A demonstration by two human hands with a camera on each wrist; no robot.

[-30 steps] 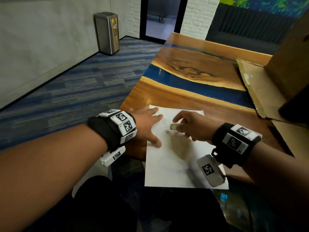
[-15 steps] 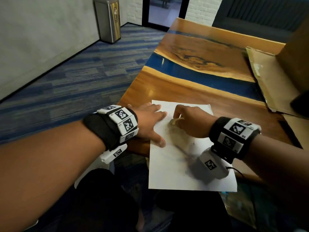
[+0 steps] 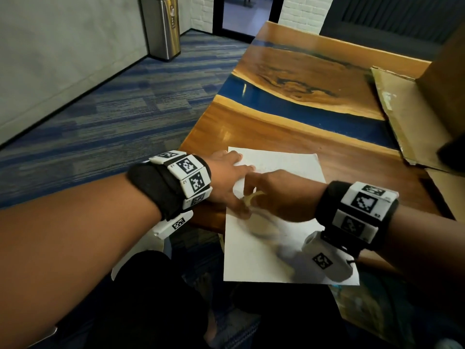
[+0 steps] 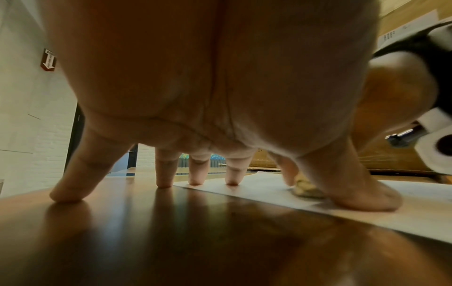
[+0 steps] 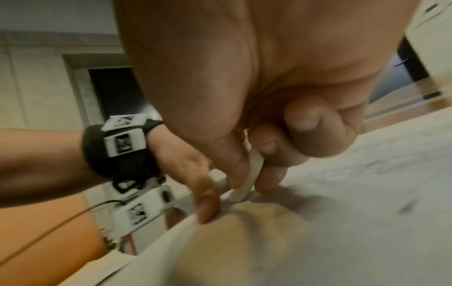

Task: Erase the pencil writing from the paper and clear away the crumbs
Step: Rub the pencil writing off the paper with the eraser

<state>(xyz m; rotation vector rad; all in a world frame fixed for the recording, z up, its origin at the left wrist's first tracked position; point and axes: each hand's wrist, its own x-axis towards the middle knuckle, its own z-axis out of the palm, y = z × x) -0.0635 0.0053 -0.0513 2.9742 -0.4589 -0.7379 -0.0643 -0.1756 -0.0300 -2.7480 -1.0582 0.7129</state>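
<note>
One sheet of paper [image 3: 274, 248] lies on the wooden table [image 3: 289, 132], its long axis running from the person toward the far end of the table, the near short edge hanging just past the table's edge. The left hand [image 3: 226, 180] is spread flat, fingers [image 4: 195, 174] straight and apart: thumb and two fingertips press the paper's left margin, the other two rest on bare wood beside it. The right hand [image 3: 284, 195] pinches one pale eraser [image 5: 247, 181] between thumb and curled fingers; the eraser stands steeply, its lower end on the paper just beside the left thumb. Faint grey marks [image 5: 386, 164] show on the sheet beyond the right fingers. I cannot make out crumbs.
</note>
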